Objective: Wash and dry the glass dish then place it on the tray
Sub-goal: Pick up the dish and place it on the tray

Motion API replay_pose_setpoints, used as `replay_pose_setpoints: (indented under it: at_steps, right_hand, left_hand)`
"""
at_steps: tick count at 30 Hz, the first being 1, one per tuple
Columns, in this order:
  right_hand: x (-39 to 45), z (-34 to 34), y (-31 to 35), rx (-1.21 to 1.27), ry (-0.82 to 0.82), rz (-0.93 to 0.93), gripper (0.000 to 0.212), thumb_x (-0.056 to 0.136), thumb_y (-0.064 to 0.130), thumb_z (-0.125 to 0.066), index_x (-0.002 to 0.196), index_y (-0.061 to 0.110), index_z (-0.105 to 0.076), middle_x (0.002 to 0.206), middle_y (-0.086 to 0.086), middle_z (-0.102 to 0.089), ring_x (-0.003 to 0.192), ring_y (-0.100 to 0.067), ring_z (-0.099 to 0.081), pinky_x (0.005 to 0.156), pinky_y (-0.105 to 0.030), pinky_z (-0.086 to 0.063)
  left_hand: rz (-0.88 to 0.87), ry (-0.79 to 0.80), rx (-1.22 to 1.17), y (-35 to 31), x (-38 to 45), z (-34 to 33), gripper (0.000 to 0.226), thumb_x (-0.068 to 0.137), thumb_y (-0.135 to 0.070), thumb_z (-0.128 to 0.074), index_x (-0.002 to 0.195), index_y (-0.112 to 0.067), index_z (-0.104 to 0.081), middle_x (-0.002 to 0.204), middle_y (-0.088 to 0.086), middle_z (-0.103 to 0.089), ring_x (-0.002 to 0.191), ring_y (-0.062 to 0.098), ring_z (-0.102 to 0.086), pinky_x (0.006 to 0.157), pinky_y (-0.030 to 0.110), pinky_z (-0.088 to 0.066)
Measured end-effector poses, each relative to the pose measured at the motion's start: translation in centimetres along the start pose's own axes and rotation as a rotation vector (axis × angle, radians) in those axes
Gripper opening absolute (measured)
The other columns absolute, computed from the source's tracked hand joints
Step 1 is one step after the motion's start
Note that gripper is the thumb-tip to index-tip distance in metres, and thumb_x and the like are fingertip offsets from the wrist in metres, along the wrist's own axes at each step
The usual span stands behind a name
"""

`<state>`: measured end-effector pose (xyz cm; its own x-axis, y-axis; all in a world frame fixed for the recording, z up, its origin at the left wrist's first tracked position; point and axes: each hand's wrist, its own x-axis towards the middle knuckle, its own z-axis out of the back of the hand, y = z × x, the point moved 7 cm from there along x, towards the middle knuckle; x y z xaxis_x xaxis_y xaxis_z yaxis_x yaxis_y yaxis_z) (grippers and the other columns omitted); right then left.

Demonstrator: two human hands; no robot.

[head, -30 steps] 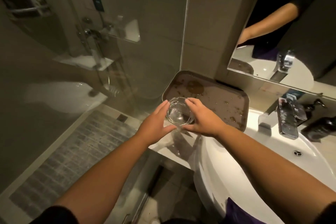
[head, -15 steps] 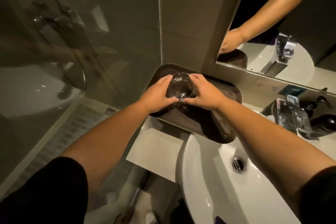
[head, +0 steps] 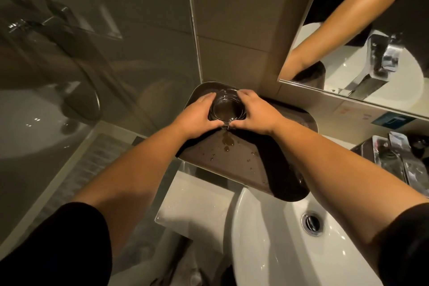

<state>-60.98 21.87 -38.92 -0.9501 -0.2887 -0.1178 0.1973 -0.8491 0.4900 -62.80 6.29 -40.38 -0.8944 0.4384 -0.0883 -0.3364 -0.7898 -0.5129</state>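
A small round clear glass dish (head: 228,108) sits low over the far left corner of a dark brown tray (head: 246,162); I cannot tell whether it touches the tray. My left hand (head: 197,116) cups its left side and my right hand (head: 254,114) cups its right side, thumbs meeting at the near rim. Water drops and a small puddle lie on the tray just below the dish.
The tray rests on the counter corner against the tiled wall, overlapping the white sink basin (head: 267,239) with its drain (head: 312,220). A chrome faucet (head: 394,160) stands at the right under the mirror (head: 371,30). A glass shower partition (head: 81,53) borders the left.
Both hands have carried the dish from the tray's near edge to its far left corner and lower. The view has tilted down toward the sink.
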Motion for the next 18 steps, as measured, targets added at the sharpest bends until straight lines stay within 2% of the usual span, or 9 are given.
replay_pose_setpoints:
  at_steps: [5,13,18]
  right_hand:
    - [0.2,-0.5,-0.7,-0.002,0.015,-0.026,0.105,0.075,0.045,-0.08,0.152,0.002,-0.024,0.159,-0.018,-0.025,0.143,-0.03,-0.032,0.117,-0.035,-0.029]
    - [-0.1,-1.5,-1.3,-0.016,0.038,-0.059,0.109,0.079,0.051,-0.075,0.156,0.007,-0.011,0.166,-0.011,-0.006,0.15,-0.025,-0.017,0.118,-0.034,-0.022]
    - [-1.2,-0.9,-1.2,-0.084,0.024,-0.067,0.11,0.08,0.058,-0.069,0.156,0.006,-0.007,0.165,-0.014,-0.004,0.151,-0.026,-0.011,0.119,-0.034,-0.015]
  left_hand:
    - [0.007,0.006,0.022,0.2,0.2,-0.4,0.096,0.08,-0.045,-0.074,0.153,-0.011,-0.021,0.16,0.008,-0.027,0.145,0.021,-0.029,0.114,0.029,-0.025]
    - [0.007,0.002,0.118,-0.3,0.0,-0.6,0.094,0.083,-0.045,-0.07,0.153,-0.011,-0.018,0.162,0.007,-0.022,0.146,0.021,-0.027,0.115,0.035,-0.03]
    - [0.006,0.002,0.238,-1.4,-1.5,0.0,0.099,0.082,-0.054,-0.067,0.154,-0.012,-0.013,0.164,0.01,-0.012,0.147,0.028,-0.021,0.116,0.041,-0.027]
